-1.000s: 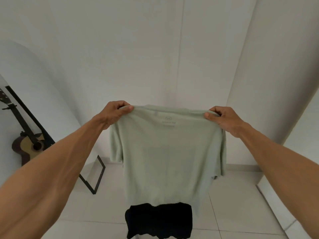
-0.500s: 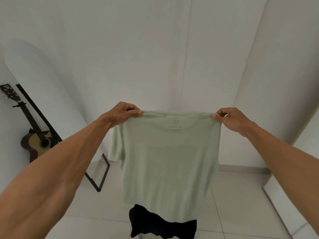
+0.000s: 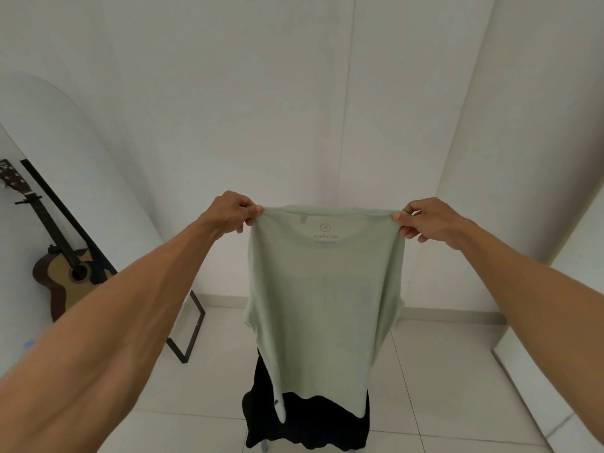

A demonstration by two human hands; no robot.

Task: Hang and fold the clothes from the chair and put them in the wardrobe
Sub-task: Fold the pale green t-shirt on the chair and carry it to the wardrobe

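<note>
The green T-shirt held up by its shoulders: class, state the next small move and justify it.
Probably bring the left hand and right hand together, folding the green T-shirt lengthwise: each pinches a shoulder, the shirt hangs spread flat, and no hanger shows.

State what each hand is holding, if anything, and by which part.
Both hold one pale green T-shirt. The left hand pinches one top shoulder corner and the right hand pinches the other, so it hangs spread between them.
</note>
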